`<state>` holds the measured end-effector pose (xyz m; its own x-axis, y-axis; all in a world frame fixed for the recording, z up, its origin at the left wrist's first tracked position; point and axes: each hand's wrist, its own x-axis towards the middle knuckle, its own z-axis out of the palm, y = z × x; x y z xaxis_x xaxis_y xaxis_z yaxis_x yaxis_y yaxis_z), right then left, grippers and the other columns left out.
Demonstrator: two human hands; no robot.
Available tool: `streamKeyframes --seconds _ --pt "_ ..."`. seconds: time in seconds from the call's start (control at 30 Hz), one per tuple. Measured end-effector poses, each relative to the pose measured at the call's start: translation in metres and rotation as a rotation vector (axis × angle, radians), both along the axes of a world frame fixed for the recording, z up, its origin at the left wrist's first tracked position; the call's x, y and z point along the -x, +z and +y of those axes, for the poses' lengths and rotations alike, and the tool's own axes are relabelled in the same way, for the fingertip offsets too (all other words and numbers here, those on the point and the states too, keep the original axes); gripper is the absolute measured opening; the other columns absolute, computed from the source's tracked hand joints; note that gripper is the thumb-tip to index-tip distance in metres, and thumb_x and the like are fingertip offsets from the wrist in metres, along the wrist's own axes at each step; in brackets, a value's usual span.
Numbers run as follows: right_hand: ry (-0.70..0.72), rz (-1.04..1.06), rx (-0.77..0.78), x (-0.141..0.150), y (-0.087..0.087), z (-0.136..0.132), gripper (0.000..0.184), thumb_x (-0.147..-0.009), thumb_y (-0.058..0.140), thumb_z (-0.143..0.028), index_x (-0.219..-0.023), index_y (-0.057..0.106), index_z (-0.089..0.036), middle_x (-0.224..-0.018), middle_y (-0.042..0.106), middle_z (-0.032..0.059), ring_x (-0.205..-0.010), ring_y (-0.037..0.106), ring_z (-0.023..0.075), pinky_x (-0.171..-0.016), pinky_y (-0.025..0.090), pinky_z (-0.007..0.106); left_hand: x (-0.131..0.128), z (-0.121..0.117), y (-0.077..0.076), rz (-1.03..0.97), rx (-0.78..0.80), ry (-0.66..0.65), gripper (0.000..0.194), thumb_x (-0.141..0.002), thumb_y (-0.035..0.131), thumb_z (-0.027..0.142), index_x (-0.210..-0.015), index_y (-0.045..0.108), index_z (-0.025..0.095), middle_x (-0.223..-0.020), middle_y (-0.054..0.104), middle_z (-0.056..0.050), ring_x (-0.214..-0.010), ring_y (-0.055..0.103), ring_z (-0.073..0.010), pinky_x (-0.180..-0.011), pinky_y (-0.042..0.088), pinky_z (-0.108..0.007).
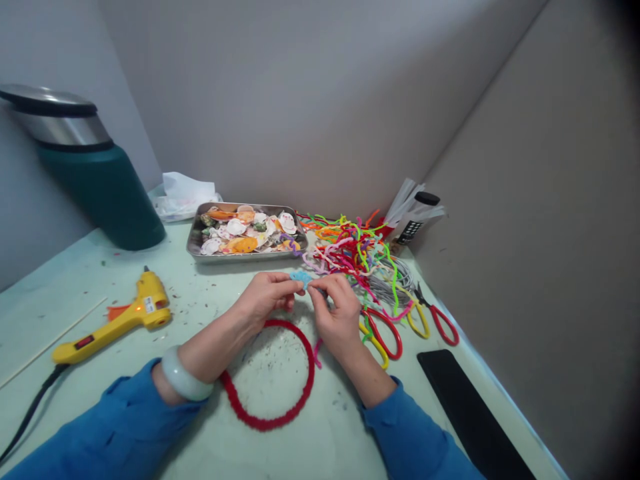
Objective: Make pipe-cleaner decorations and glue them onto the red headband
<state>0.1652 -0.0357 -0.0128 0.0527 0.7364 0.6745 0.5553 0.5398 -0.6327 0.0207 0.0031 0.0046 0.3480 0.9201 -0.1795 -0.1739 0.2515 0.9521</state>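
Observation:
Between my two hands is a small light blue fuzzy piece (301,277) that looks like bent pipe cleaner. My left hand (270,297) pinches it from the left between thumb and fingers. From the right, my right hand (337,310) closes thumb and fingertips at its edge; exactly what lies inside that pinch is partly hidden. Below the hands, a red fuzzy ring (270,425) lies flat on the table (320,453), its upper left part covered by my left wrist. A short pink pipe cleaner piece (317,353) sits beside the ring.
At left are a yellow glue gun (145,303) with a cord, a thin white stick (60,339) and a green bottle (105,193). Behind stands a metal tray (240,258) of shells. Rightward lie tangled pipe cleaners (355,250), scissors (393,337), more scissors (443,327) and a black flat object (465,400).

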Motion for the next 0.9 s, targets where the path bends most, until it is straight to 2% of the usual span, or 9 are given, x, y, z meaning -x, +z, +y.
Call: streamKeyframes --seconds 0.13,0.3,0.5,0.73,0.9 --pt "0.007 -0.010 -0.006 -0.0003 0.0003 0.0006 0.012 -0.084 0.052 -0.013 -0.085 0.062 -0.020 -0.082 0.056 0.0033 -0.079 0.055 0.0162 -0.071 0.045 0.031 0.0005 -0.0014 0.0010 0.085 -0.047 0.008 0.017 -0.066 0.069 0.027 -0.062 0.063 0.012 -0.051 0.052 0.002 -0.044 0.045 -0.0070 -0.047 0.036 -0.021" --pt "-0.018 -0.127 -0.017 -0.0016 -0.0031 0.0019 0.008 -0.084 0.056 -0.019 -0.090 0.062 -0.020 -0.084 0.060 0.0046 -0.081 0.055 0.0184 -0.073 0.044 0.033 -0.0005 -0.0005 -0.0022 0.040 -0.012 0.027 0.020 -0.065 0.071 0.029 -0.061 0.061 0.013 -0.050 0.052 0.003 -0.043 0.046 -0.0072 -0.047 0.037 -0.021" --pt "-0.047 -0.190 -0.032 -0.0049 -0.0050 0.0027 0.012 -0.086 0.053 -0.018 -0.088 0.065 -0.021 -0.082 0.061 0.0045 -0.079 0.055 0.0182 -0.075 0.043 0.034 0.0000 0.0009 -0.0052 0.021 0.008 0.029 0.019 -0.066 0.072 0.030 -0.065 0.065 0.012 -0.054 0.053 0.003 -0.044 0.045 -0.0060 -0.048 0.039 -0.021" --pt "0.109 -0.090 0.022 -0.0087 -0.0017 0.0063 0.015 -0.086 0.052 -0.015 -0.086 0.065 -0.021 -0.082 0.058 0.0037 -0.078 0.056 0.0156 -0.070 0.046 0.030 0.0024 0.0021 -0.0045 0.038 0.039 -0.009 0.022 -0.063 0.074 0.032 -0.064 0.064 0.012 -0.058 0.056 0.002 -0.045 0.045 -0.0061 -0.048 0.040 -0.021" --pt "0.126 -0.057 0.046 -0.0089 -0.0025 0.0077 0.016 -0.085 0.052 -0.014 -0.087 0.066 -0.021 -0.082 0.056 0.0031 -0.077 0.056 0.0150 -0.069 0.047 0.029 0.0016 0.0009 -0.0005 0.086 0.041 0.009 0.023 -0.061 0.074 0.033 -0.063 0.063 0.012 -0.053 0.052 0.003 -0.044 0.044 -0.0067 -0.047 0.038 -0.022"
